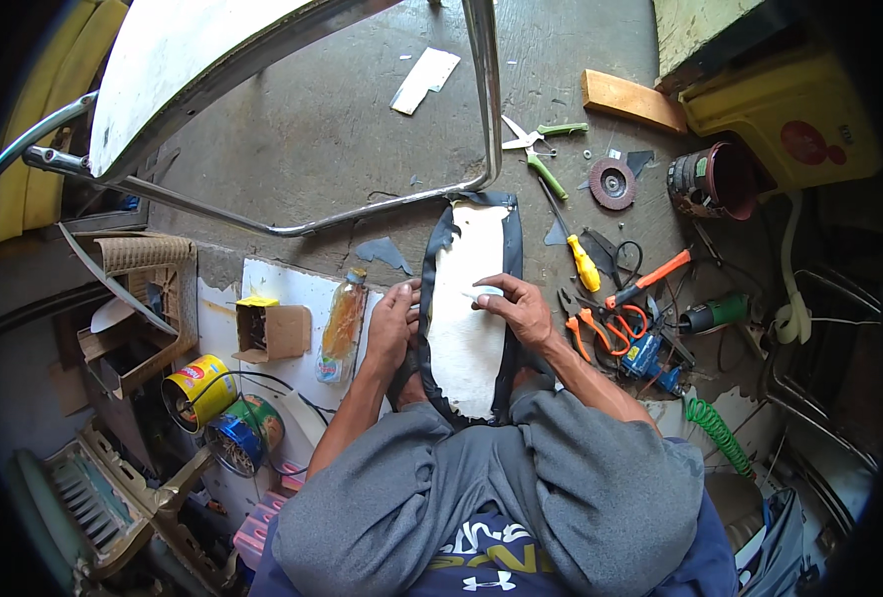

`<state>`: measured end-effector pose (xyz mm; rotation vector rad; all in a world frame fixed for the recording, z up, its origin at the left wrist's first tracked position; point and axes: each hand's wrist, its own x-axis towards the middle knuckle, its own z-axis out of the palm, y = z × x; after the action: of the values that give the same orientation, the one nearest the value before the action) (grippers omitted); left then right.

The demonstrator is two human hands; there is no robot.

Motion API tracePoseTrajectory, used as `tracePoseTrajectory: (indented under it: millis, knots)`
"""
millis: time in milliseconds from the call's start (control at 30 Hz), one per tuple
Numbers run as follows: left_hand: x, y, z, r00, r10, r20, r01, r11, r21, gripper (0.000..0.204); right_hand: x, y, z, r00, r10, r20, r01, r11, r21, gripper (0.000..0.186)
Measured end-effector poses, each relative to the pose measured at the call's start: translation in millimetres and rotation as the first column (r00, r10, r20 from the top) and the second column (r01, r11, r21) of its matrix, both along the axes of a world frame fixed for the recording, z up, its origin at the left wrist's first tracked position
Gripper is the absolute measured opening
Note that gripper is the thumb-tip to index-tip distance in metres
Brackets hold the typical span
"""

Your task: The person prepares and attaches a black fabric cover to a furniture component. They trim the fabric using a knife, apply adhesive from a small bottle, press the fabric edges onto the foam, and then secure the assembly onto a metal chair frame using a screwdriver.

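Note:
Between my knees lies a long narrow pad [469, 353], its pale, off-white underside facing up and black leather-like material folded round its edges. The cover's edge is ragged at the far left. My left hand [393, 320] is at the pad's left side, its fingers curled round the black edge and partly hidden behind it. Over the middle of the pad hovers my right hand [521, 310], thumb and fingers pinched on a small whitish piece [478, 295]. What exactly that piece is, I cannot make out.
Right of the pad lie a yellow screwdriver [586, 264], orange-handled pliers [600, 333], an orange-handled hammer [650, 279], green-handled snips [539, 149], a flap disc [612, 184] and a blue air tool [648, 360]. To the left stand a plastic bottle [342, 328], cardboard box [284, 333] and cans [199, 390]. Ahead is a chrome frame [312, 227].

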<state>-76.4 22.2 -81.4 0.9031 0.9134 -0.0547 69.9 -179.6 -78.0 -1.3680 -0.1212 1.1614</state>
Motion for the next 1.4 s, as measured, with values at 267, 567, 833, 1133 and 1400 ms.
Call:
tracePoseTrajectory:
  millis: [267, 567, 833, 1133, 1400]
  knots:
    - [1, 8, -16, 0.999, 0.026, 0.045, -0.015, 0.976, -0.219, 0.043, 19, -14, 4, 0.961, -0.247, -0.12, 0.265, 0.949, 0.169, 0.07]
    - [36, -2, 22, 0.928, -0.365, 0.073, 0.355, 0.927, 0.125, 0.043, 91, -103, -31, 0.726, -0.187, 0.662, 0.531, 0.764, -0.366, 0.038]
    - [58, 30, 133, 0.885, -0.455, 0.1, 0.36, 0.804, 0.472, 0.038, 108, -117, -29, 0.629, 0.312, 0.712, 0.569, 0.438, -0.696, 0.059]
    - [73, 60, 159, 0.637, -0.747, -0.192, 0.638, 0.37, 0.676, 0.034, 106, -56, 92, 0.987, -0.15, -0.057, 0.156, 0.979, 0.128, 0.07]
    - [92, 8, 122, 0.635, -0.771, -0.039, 0.592, 0.454, 0.666, 0.05, 53, -55, 54, 0.987, 0.06, -0.151, -0.055, 0.998, 0.04, 0.078]
